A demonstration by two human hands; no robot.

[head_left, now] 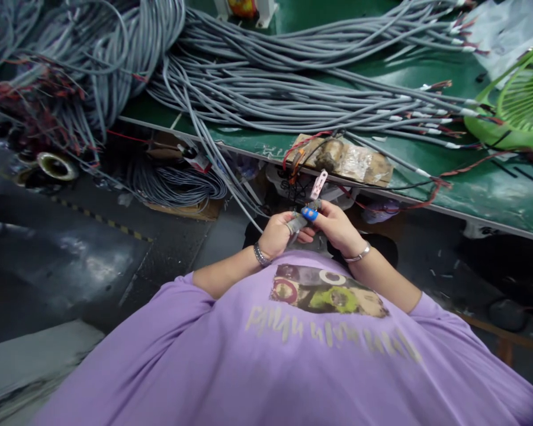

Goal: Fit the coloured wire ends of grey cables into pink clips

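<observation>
My left hand (276,234) and my right hand (341,229) meet in front of my body, just below the bench edge. The left is closed around a grey cable (251,214) that hangs down from the bench. Opposite it, the right fingers pinch at the cable's end, with a blue wrap (310,213) on the thumb. Grey wrapping shows around the left fingers; the exact contact between the fingertips is too small to make out. Just beyond the fingers a pale pink strip with red marks (319,185) sticks up.
Bundles of grey cables (266,97) cover the green bench (484,195), their stripped ends to the right. A taped block (364,163) sits at the bench edge beside red wires. At right stands a green fan (524,97). A cable coil (177,183) lies in a box below.
</observation>
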